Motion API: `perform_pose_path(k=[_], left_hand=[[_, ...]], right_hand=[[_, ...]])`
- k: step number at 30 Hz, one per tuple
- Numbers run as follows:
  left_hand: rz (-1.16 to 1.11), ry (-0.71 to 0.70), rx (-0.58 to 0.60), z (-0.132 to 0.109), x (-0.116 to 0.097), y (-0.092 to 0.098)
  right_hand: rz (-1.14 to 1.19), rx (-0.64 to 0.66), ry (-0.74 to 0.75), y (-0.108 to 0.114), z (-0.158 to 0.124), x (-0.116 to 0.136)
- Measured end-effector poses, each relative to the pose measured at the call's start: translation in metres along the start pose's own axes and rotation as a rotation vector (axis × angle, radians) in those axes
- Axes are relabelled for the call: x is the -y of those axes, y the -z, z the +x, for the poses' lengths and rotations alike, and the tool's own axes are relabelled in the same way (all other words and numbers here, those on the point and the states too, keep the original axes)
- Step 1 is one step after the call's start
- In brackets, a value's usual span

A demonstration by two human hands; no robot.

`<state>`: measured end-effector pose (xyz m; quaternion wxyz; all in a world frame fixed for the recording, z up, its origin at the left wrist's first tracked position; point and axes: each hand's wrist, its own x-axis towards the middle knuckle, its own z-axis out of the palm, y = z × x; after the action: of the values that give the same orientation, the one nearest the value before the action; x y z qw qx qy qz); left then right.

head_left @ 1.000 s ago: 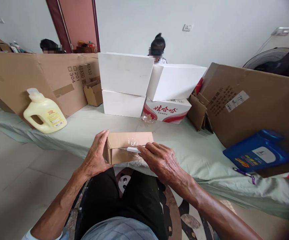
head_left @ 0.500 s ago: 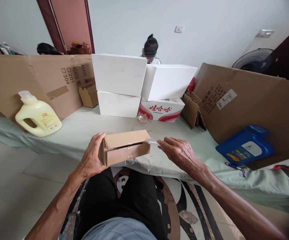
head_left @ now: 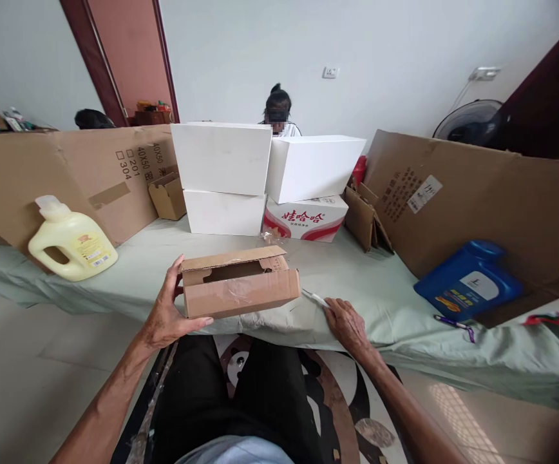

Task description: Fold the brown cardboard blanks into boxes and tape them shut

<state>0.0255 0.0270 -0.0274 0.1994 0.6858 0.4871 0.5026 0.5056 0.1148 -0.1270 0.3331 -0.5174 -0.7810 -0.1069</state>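
Observation:
My left hand (head_left: 169, 309) grips the left end of a small brown cardboard box (head_left: 241, 296), its thumb along the lower front edge. A gap shows between the top flaps of the box, with clear tape on the front flap. Just right of the box, my right hand (head_left: 348, 324) is closed around a slim, pale knife (head_left: 315, 297). The thin tip of the knife points at the right end of the box, a little apart from it.
White boxes (head_left: 224, 158) and a red-and-white carton (head_left: 306, 219) stand behind. A yellow jug (head_left: 74, 241) is at left; a blue bottle (head_left: 470, 280) and a purple pen (head_left: 453, 324) lie at right. Large cardboard panels (head_left: 434, 193) flank the cloth-covered table (head_left: 357, 267). A person (head_left: 279, 113) sits beyond.
The knife has come out of the top seam, and my right hand has moved down and away. The box has turned in my left hand, and its top gap is wider.

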Motion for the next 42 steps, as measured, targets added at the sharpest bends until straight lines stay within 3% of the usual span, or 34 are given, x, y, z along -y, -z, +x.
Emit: perform_pose_path(k=[4,7,9,12,15,18,21,24,29,42], left_hand=[[-0.006,0.056,0.096,0.005,0.014,-0.007],[-0.001,0.091,0.134,0.007,0.028,-0.009],[0.028,0.098,0.138,0.008,0.032,-0.007],[0.151,0.043,0.101,0.01,0.024,0.001],[0.339,-0.121,0.021,0.014,0.002,0.009],[0.498,-0.316,0.025,0.02,-0.023,0.012],[0.552,-0.411,0.179,0.03,-0.039,0.01],[0.573,-0.375,0.286,0.043,-0.049,0.005],[0.653,-0.332,0.312,0.055,-0.061,-0.002],[0.625,-0.376,0.258,0.065,-0.049,-0.008]], right_hand=[[0.048,-0.058,0.007,0.002,0.009,0.014],[0.221,-0.137,0.04,0.021,0.039,0.051],[0.337,-0.15,0.138,0.037,0.062,0.085],[0.402,-0.052,0.354,0.055,0.09,0.133],[0.391,0.013,0.464,0.057,0.105,0.16],[0.365,0.007,0.464,0.051,0.109,0.166],[0.358,-0.003,0.448,0.045,0.107,0.164],[0.344,-0.022,0.447,0.042,0.104,0.164],[0.326,-0.011,0.437,0.033,0.101,0.168],[0.359,-0.02,0.399,0.03,0.099,0.176]])
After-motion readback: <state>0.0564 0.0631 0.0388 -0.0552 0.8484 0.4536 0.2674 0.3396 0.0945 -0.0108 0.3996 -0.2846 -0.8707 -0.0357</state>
